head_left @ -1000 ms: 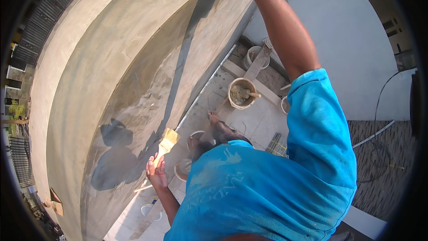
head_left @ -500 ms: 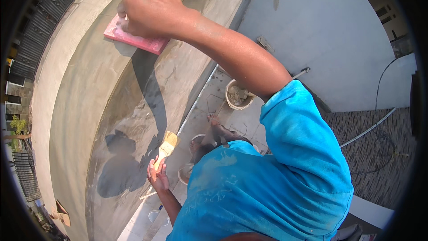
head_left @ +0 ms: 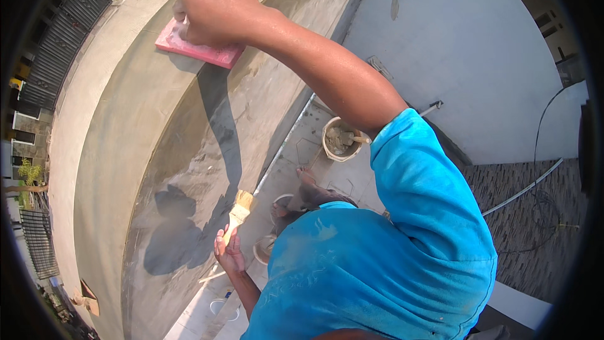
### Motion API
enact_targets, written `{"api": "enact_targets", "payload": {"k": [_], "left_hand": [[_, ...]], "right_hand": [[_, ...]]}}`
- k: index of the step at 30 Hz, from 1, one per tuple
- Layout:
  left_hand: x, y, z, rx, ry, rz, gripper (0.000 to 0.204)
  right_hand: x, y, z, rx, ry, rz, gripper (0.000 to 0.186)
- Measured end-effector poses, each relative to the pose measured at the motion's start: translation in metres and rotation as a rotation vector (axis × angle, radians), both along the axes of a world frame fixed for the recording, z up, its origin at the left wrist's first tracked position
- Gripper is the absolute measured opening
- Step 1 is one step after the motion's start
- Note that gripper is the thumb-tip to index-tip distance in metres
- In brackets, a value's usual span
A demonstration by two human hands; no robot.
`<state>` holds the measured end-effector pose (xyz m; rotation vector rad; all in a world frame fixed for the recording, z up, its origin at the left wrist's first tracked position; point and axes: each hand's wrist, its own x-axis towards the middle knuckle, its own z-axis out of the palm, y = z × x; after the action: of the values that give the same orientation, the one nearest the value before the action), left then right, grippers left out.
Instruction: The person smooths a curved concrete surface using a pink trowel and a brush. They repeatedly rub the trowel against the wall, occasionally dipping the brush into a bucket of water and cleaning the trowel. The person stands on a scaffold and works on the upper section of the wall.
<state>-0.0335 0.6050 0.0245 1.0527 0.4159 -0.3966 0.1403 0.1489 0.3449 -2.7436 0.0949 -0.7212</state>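
My right hand [head_left: 217, 12] is closed on a pink plastering float [head_left: 201, 51], whose flat face lies against the curved grey cement wall [head_left: 182, 113]. The fingers wrap the float's grip, which is mostly hidden under them. Lower down, my left hand [head_left: 230, 253] is closed round the pale handle of a paintbrush [head_left: 238, 214]. Its light bristles point up and away from me, apart from the wall. Darker, damp-looking patches show on the wall below the float, with my shadow across them.
A bucket [head_left: 328, 151] of grey mortar with a handled tool in it stands on the tiled floor near my feet. Another bucket [head_left: 261, 253] is partly hidden by my shirt. A white round container [head_left: 224, 310] sits lower left. A pale blue wall [head_left: 459, 56] rises at right.
The float has slid slightly farther along the wall, away from me, with my right hand still on it. My left hand keeps its hold on the brush. The whole view has shifted a little.
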Motion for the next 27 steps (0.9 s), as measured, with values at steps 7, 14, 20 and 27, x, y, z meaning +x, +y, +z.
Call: {"api": "enact_targets", "payload": {"k": [7,14,20,27], "left_hand": [[0.037,-0.061,0.033,-0.624,-0.045,-0.177,0.031],[0.052,-0.153,0.095,-1.001,0.062,-0.303,0.027],[0.054,-0.119,0.066,-0.741,0.099,-0.291,0.027],[0.041,-0.076,0.051,-0.599,0.094,-0.179,0.027]], "right_hand": [[-0.172,0.040,-0.003,0.482,-0.164,0.463,0.036],[-0.193,0.036,-0.129,1.474,-0.228,0.428,0.043],[-0.121,-0.085,-0.097,1.642,-0.859,0.019,0.046],[-0.048,-0.171,-0.087,1.546,-0.976,-0.230,0.042]]}}
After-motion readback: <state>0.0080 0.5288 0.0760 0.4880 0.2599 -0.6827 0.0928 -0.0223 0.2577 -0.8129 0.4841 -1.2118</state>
